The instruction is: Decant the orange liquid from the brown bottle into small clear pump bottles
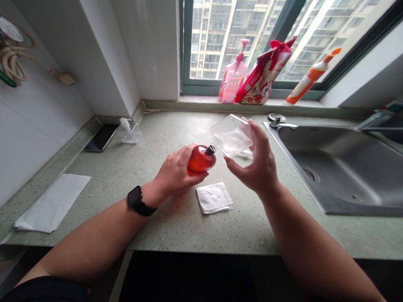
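- Left hand (177,168) wraps fingers round red bottle (201,161); probably slick; grip body.
- Right hand (261,162), fingers wide, holds clear bottle (232,135); probably light; grip base.

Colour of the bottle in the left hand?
The bottle in the left hand is red-orange; head view shows it best.

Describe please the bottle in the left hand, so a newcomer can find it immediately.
Below the window runs a speckled countertop. Over it, the left hand grips a rounded bottle. Its orange-red colour sets it apart from the clear, angular container in the right hand.
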`<state>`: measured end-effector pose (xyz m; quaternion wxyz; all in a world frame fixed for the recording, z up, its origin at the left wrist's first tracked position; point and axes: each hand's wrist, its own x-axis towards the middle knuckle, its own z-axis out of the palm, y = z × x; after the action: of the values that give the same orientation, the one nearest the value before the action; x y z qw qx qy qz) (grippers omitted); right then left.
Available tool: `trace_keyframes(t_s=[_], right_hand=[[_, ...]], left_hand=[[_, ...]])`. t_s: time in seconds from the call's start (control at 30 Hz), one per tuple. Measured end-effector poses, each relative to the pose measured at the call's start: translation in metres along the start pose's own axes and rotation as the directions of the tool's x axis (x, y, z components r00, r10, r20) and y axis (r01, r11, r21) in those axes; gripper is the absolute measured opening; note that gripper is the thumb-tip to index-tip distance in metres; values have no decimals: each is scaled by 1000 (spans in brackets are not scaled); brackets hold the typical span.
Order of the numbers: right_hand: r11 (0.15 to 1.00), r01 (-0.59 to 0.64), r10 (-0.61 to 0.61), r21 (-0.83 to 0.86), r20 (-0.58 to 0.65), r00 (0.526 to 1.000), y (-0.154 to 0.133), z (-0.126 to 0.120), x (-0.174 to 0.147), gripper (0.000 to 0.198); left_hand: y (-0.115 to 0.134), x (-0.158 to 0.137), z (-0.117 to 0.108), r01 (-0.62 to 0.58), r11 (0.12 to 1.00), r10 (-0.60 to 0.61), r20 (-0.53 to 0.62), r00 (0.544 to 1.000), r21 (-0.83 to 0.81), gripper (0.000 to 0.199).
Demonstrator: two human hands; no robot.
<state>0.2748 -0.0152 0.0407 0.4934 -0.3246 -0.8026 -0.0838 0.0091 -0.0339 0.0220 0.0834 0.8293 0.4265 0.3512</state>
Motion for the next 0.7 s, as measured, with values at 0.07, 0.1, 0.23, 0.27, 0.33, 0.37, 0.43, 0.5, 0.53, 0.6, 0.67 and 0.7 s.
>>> trace_keyframes(t_s=[0.07,0.1,0.23,0.27,0.33,0.37,0.43,0.5,0.53,0.6,0.67,0.7], right_hand=[[1000,4,-4,-14,11,1000,-1,-2,1,106],[1000,5,-5,-22,16,1000,-2,-2,2,105],[998,23,-23,-55,11,1000,-4,-4,4,104],[998,28,-28,-61,10,1000,-4,-4,4,104],[997,34,-33,-64,10,999,-4,-4,4,104],[997,33,-32,-64,12,999,-4,-4,4,104],[998,20,-18,-66,22,1000,-4,-4,3,105],[998,-1,3,-70,37,999,-4,-4,3,105],[997,-11,14,-71,44,999,-3,-4,3,105],[997,-22,26,-71,50,998,-3,-4,2,105],[997,-24,27,-67,49,998,-3,-4,2,104],[998,-23,26,-65,48,999,-3,-4,2,104]], left_hand=[[0,0,0,1,1000,-1,1,1000,-2,75],[0,0,0,2,1000,-2,2,1000,-3,75],[-1,0,0,3,1000,-3,4,1000,-1,76],[-1,0,0,2,1000,-2,5,1000,-2,76],[-1,0,0,-1,1000,1,2,1000,-4,75],[-1,0,0,-2,1000,2,2,1000,-5,75],[-1,0,-1,-2,1000,2,2,1000,-7,75],[-1,0,-1,0,1000,0,7,1000,-11,76],[-1,0,-1,1,1000,-1,9,1000,-14,76],[-1,0,-2,1,1000,0,11,1000,-20,75],[0,0,-2,0,1000,0,8,1000,-19,74],[0,-1,-2,0,1000,0,7,1000,-17,74]])
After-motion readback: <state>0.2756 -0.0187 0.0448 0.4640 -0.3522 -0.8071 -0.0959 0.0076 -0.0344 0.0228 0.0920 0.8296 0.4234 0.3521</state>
